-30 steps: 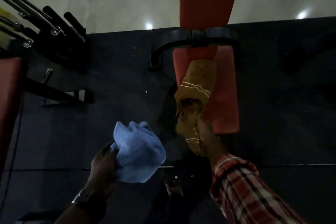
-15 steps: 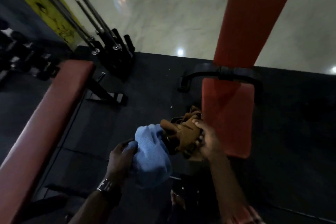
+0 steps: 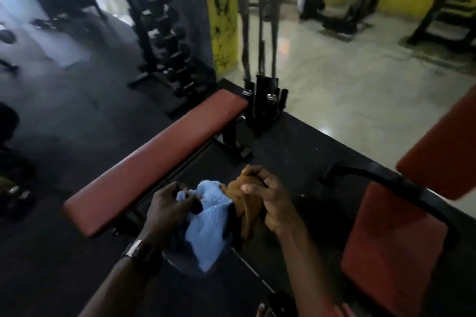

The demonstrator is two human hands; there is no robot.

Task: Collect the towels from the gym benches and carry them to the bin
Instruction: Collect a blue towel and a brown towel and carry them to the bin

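Note:
My left hand (image 3: 168,210) grips a light blue towel (image 3: 208,226) that hangs bunched below it. Beside it, my right hand (image 3: 268,194) is closed on a brown towel (image 3: 246,203), pressed up against the blue one. Both hands are held close together in front of me, above the dark rubber floor. A flat red bench (image 3: 159,159) lies to the left of my hands with nothing on its pad. An inclined red bench (image 3: 394,244) stands to the right, its seat bare. No bin is in view.
A dumbbell rack (image 3: 164,33) stands behind the flat bench. A barbell holder (image 3: 265,100) with upright bars sits at the bench's far end. A yellow pillar (image 3: 224,20) rises behind it. Pale tiled floor (image 3: 347,80) spreads to the right, with machines at the far wall.
My right hand has pulled the brown towel off the inclined bench and brought it next to the blue towel. My view has swung up and left, revealing the flat bench and racks.

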